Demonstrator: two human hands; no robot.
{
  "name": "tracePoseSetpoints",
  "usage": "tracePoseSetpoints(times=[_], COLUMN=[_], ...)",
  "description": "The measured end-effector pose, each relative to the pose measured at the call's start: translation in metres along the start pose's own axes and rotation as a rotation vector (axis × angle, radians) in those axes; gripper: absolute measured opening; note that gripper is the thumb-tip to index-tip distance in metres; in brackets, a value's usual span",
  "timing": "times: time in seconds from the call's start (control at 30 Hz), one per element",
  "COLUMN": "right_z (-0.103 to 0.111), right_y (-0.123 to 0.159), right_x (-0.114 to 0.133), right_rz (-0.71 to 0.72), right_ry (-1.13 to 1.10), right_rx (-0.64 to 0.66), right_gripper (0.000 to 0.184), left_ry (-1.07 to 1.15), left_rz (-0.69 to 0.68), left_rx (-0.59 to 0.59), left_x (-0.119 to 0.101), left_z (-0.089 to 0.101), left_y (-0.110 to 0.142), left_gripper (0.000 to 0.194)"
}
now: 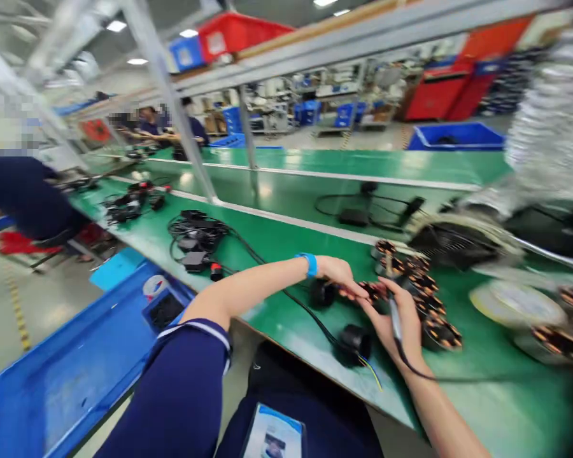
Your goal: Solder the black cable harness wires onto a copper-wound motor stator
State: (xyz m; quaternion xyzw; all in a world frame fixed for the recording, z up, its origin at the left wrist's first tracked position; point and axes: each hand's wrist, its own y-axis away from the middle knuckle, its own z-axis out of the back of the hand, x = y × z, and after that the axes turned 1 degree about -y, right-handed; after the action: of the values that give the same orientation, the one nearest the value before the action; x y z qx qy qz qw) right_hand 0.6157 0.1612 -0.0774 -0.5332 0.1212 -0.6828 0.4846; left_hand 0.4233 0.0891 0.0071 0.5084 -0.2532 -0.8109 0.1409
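My left hand [338, 273], with a blue band at the wrist, reaches in from the left. Its fingers are pinched together beside a small copper-wound motor stator [373, 291]; what lies between the fingertips is hidden. A slim grey soldering iron [395, 321] with a black cable rests in my closed right hand [401, 315]. The tips of both hands almost meet over the stator, and the iron's tip is not visible. Just under my left hand sits a black round housing [321, 294]. Nearer the table edge is another black housing [354, 345] with blue and yellow wires.
Several copper-wound stators [423, 286] stand right of my hands. Behind them are a fan-like black grille [451, 242] and a silver duct [549, 121]. Black cabled adapters [195, 238] lie left. A blue bin [76, 375] stands beside the table; a person [23, 197] sits far left.
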Motion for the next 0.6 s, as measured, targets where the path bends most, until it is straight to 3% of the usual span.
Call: tracePoseSetpoints(times=[0.23, 0.43, 0.57, 0.6], right_z=[0.002, -0.002, -0.008, -0.009], right_y=[-0.006, -0.002, -0.002, -0.002], right_x=[0.005, -0.004, -0.008, -0.007], right_rz=[-0.042, -0.029, -0.011, -0.011], right_ry=[-0.035, -0.056, 0.001, -0.001], right_rx=[-0.027, 0.004, -0.117, -0.09], right_gripper=[0.049, 0.047, 0.056, 0.059], left_ry=[0.202, 0.145, 0.163, 0.18], left_rz=[0.075, 0.078, 0.131, 0.132], left_rx=[-0.002, 0.041, -0.025, -0.051], left_x=[0.001, -0.007, -0.007, -0.005], left_z=[0.005, 0.003, -0.006, -0.006], left_y=[-0.005, -0.001, -0.012, -0.016], left_gripper=[0.019, 0.031, 0.044, 0.043])
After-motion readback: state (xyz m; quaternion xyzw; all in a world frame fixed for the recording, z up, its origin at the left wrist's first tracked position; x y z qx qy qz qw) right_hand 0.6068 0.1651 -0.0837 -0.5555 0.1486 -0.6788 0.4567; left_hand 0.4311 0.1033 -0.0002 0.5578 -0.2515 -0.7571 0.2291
